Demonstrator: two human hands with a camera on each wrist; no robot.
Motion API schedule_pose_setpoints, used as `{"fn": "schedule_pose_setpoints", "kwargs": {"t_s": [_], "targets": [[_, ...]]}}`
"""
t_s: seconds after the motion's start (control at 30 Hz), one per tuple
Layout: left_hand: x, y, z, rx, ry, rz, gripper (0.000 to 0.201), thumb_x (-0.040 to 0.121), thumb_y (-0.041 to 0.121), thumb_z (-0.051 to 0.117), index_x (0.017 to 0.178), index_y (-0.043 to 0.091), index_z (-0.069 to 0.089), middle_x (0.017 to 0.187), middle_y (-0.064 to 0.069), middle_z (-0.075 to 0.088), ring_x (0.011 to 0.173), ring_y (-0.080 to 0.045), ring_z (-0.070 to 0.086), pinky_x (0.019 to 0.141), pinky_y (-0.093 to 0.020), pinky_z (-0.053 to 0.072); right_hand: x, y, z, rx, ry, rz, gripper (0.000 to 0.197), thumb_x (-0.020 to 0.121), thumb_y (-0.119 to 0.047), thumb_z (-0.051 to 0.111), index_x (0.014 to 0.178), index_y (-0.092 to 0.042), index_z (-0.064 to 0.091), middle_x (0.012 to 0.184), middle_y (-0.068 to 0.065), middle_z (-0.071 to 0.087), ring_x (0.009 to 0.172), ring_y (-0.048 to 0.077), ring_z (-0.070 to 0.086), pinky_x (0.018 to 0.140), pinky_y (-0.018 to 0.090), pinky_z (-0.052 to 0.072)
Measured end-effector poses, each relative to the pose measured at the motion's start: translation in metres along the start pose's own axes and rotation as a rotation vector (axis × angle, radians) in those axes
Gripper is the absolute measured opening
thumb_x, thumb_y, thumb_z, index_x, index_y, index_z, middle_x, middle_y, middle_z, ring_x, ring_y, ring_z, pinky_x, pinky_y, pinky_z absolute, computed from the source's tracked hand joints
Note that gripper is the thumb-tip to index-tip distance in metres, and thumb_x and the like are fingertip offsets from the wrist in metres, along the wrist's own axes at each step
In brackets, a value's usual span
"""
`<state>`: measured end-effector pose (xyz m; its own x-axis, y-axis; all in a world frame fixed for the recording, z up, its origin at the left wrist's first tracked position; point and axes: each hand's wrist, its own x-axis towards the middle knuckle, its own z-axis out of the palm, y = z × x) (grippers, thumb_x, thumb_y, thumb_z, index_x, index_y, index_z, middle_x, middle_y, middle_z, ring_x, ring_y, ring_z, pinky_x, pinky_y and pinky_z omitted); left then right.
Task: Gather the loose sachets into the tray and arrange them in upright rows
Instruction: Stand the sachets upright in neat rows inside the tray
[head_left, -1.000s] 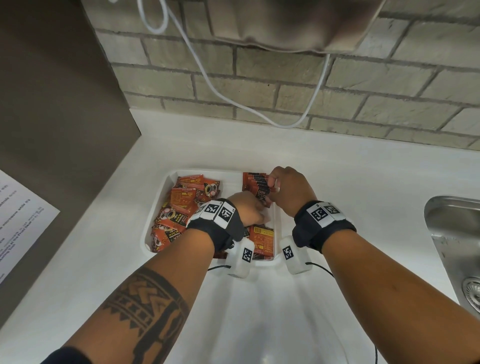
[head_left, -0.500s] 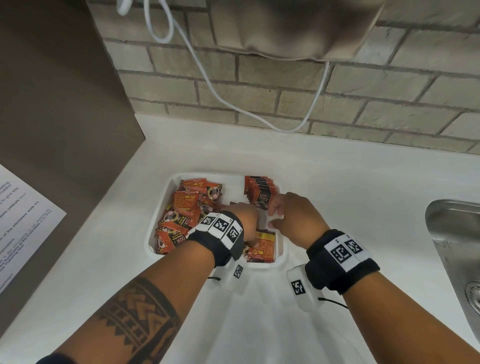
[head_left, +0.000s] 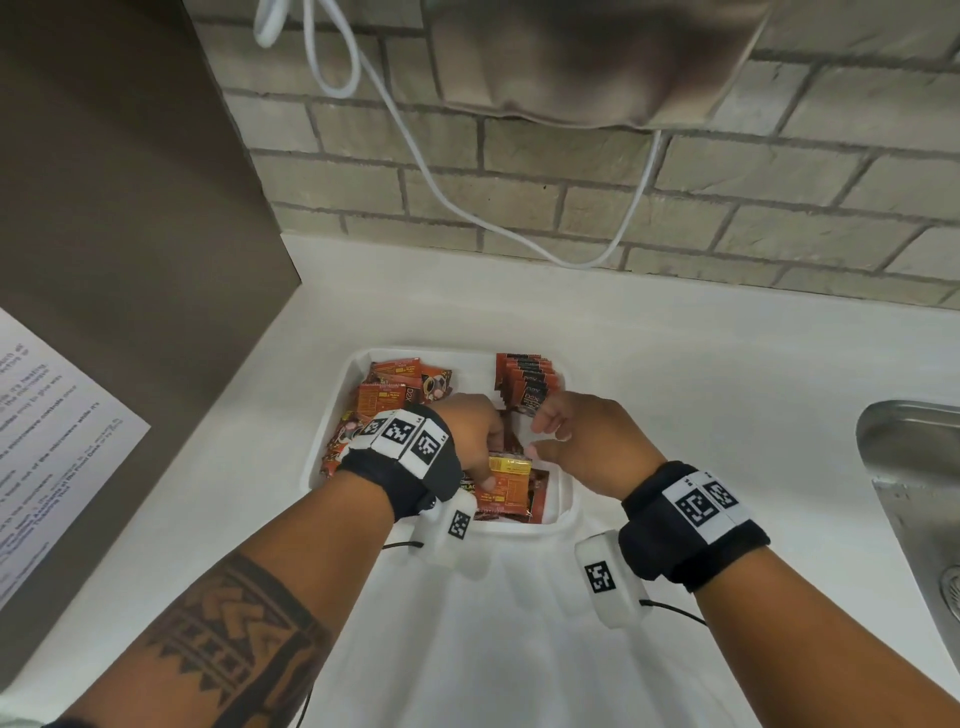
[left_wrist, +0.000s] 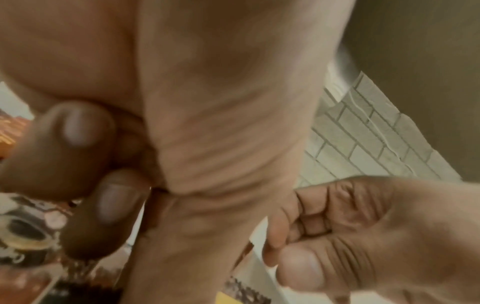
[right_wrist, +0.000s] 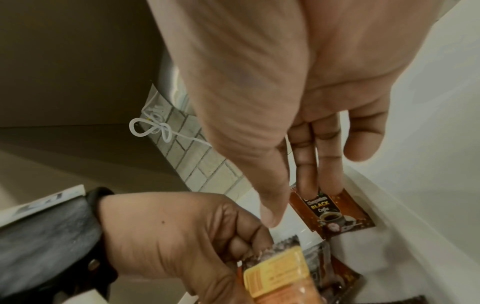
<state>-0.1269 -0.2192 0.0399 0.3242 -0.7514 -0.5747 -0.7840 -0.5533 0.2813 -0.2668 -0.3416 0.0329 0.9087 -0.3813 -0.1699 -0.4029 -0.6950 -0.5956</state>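
Orange, yellow-labelled sachet (head_left: 508, 480) lies pinched in the left hand (head_left: 470, 431) fingers at the tray (head_left: 563, 512) front; right hand (head_left: 582, 441) fingers hang loose, holding nothing.

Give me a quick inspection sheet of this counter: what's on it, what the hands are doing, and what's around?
Surface: white counter.
Job's things: white tray with an upright row of sachets at back right, loose sachets piled left.
Clutter: nothing seen.
Hands: left hand pinches a yellow-labelled sachet; right hand hovers, holding nothing.
Cables: white cord on the brick wall.
Surroundings: steel sink, printed sheet.
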Motion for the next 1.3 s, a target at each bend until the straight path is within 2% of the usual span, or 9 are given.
{"fn": "schedule_pose_setpoints", "kwargs": {"t_s": [0.17, 0.33, 0.47, 0.57, 0.77, 0.87, 1.0, 1.13, 1.3], "targets": [[-0.004, -0.015, -0.008, -0.154, -0.002, -0.028, 0.047, 0.072, 0.032, 0.089, 0.113, 0.019, 0.071, 0.105, -0.001, 0.072, 0.096, -0.022, 0.068, 0.087, -0.037, 0.058, 0.002, -0.013, 0.006, 0.082, -0.182, 0.025, 0.041, 0.083, -0.033, 0.078, 0.119, -0.023, 0.061, 0.112, -0.008, 0.066, 0.099, 0.009, 0.062, 0.088, 0.026, 0.051], [-0.001, -0.015, -0.003, -0.120, -0.019, -0.039, 0.058, 0.075, 0.034, 0.086, 0.126, 0.017, 0.065, 0.119, -0.002, 0.069, 0.106, -0.023, 0.065, 0.095, -0.040, 0.055, 0.012, -0.015, 0.017, -0.106, -0.191, 0.087, 0.044, 0.086, -0.040, 0.072, 0.124, -0.020, 0.061, 0.117, -0.002, 0.066, 0.102, 0.017, 0.062, 0.085, 0.028, 0.048], [0.004, -0.009, 0.002, -0.038, -0.035, -0.016, 0.066, 0.081, 0.038, 0.081, 0.137, 0.012, 0.059, 0.127, -0.005, 0.066, 0.108, -0.025, 0.064, 0.094, -0.038, 0.054, 0.028, -0.015, 0.017, -0.198, -0.203, 0.117, 0.031, 0.086, -0.040, 0.070, 0.110, -0.019, 0.067, 0.102, -0.001, 0.068, 0.096, 0.020, 0.064, 0.074, 0.027, 0.044], [0.005, -0.004, 0.002, 0.010, -0.063, 0.007, 0.065, 0.080, 0.042, 0.079, 0.136, 0.014, 0.060, 0.125, -0.004, 0.066, 0.106, -0.023, 0.063, 0.092, -0.037, 0.054, 0.037, -0.015, 0.014, -0.247, -0.186, 0.130, 0.024, 0.087, -0.031, 0.067, 0.106, -0.017, 0.070, 0.101, 0.001, 0.070, 0.088, 0.020, 0.062, 0.072, 0.027, 0.043], [0.009, -0.003, 0.006, -0.042, -0.071, -0.034, 0.056, 0.086, 0.061, 0.066, 0.122, 0.018, 0.070, 0.122, 0.000, 0.069, 0.108, -0.020, 0.064, 0.098, -0.040, 0.052, 0.041, -0.005, 0.004, -0.284, -0.125, 0.159, 0.025, 0.090, -0.018, 0.063, 0.115, -0.021, 0.067, 0.114, 0.000, 0.067, 0.102, 0.021, 0.062, 0.086, 0.030, 0.049], [0.013, -0.008, 0.003, -0.087, -0.005, -0.105, 0.044, 0.093, 0.052, 0.060, 0.112, 0.015, 0.074, 0.110, -0.001, 0.071, 0.101, -0.022, 0.066, 0.092, -0.038, 0.054, 0.037, -0.002, 0.001, -0.242, -0.053, 0.159, 0.026, 0.087, -0.015, 0.069, 0.111, -0.023, 0.063, 0.114, -0.001, 0.059, 0.103, 0.019, 0.058, 0.087, 0.033, 0.050], [0.031, -0.017, -0.007, -0.107, 0.135, -0.225, 0.026, 0.087, 0.011, 0.053, 0.098, 0.009, 0.077, 0.104, -0.005, 0.073, 0.094, -0.025, 0.069, 0.085, -0.038, 0.060, 0.039, -0.003, 0.013, -0.388, 0.024, 0.117, 0.050, 0.082, -0.023, 0.073, 0.125, -0.019, 0.050, 0.122, 0.004, 0.045, 0.111, 0.024, 0.049, 0.086, 0.038, 0.051], [0.033, -0.008, -0.008, -0.065, 0.122, -0.273, 0.025, 0.091, 0.008, 0.049, 0.067, 0.007, 0.058, 0.076, -0.005, 0.059, 0.075, -0.023, 0.059, 0.054, -0.026, 0.045, 0.045, -0.001, 0.023, -0.526, -0.037, 0.109, 0.098, 0.066, -0.030, 0.086, 0.144, -0.019, 0.028, 0.136, 0.007, 0.030, 0.124, 0.029, 0.037, 0.093, 0.041, 0.048], [0.044, 0.000, -0.006, -0.137, 0.012, -0.215, 0.023, 0.099, 0.017, 0.054, 0.106, 0.006, 0.074, 0.113, -0.011, 0.070, 0.093, -0.024, 0.065, 0.080, -0.029, 0.052, 0.051, -0.001, 0.024, -0.568, -0.067, 0.103, 0.126, 0.057, -0.033, 0.092, 0.153, -0.021, 0.012, 0.144, 0.006, 0.025, 0.130, 0.030, 0.032, 0.098, 0.043, 0.042]]}}
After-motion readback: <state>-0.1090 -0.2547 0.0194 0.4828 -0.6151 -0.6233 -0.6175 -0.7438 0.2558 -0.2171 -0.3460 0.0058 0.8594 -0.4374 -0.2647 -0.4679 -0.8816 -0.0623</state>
